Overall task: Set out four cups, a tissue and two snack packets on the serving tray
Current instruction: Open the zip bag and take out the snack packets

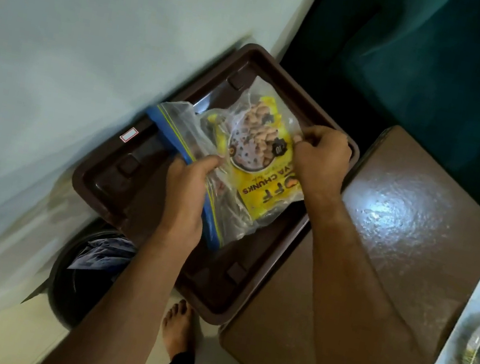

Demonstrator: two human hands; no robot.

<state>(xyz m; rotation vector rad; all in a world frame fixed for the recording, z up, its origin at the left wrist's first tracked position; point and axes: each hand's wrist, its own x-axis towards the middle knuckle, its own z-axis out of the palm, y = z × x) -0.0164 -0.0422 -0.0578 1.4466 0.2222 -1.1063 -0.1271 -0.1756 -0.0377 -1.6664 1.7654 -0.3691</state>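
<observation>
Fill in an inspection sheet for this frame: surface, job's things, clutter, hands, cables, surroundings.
Surface: brown table, glossy, with a glare patch.
Job's things: brown serving tray overhangs the table's left edge; no cups or tissue seen on it. A yellow soya chunks packet sits inside a clear zip bag with a blue seal strip, held over the tray.
Clutter: white plate with dark food at the right edge.
Hands: left hand grips the bag's seal end; right hand pinches the bag's far edge.
Cables: nothing seen.
Surroundings: pale wall, black bin below the tray, teal seat, a bare foot on the floor.
</observation>
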